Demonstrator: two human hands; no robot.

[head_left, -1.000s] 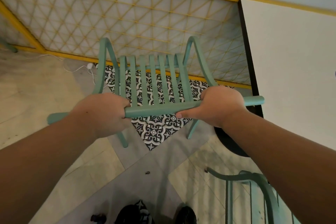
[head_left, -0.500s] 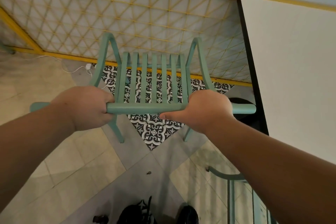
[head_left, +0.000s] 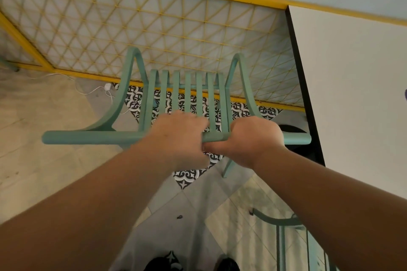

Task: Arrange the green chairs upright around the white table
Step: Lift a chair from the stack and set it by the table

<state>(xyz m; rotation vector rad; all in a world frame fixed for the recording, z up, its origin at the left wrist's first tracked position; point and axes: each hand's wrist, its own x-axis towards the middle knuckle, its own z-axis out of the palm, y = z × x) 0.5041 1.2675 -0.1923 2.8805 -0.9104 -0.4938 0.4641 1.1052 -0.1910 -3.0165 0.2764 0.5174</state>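
Note:
A green slatted chair [head_left: 88, 137] stands upright in front of me, seen from above, just left of the white table [head_left: 363, 94]. My right hand [head_left: 251, 138] is closed around the right part of the chair's top rail. My left hand [head_left: 180, 134] is blurred and lies over the middle of the same rail, close beside the right hand; its grip is unclear. Part of a second green chair [head_left: 282, 226] shows at the lower right, below the table's near edge.
A yellow lattice fence [head_left: 154, 28] runs behind the chair. A white cable with a plug [head_left: 108, 87] lies on the floor at its foot. The table's black base [head_left: 295, 130] sits right of the chair. My shoes [head_left: 163, 264] are at the bottom edge.
My left hand has slid right along the top rail, from its left part to the middle beside my right hand. The chair has shifted slightly right, toward the table.

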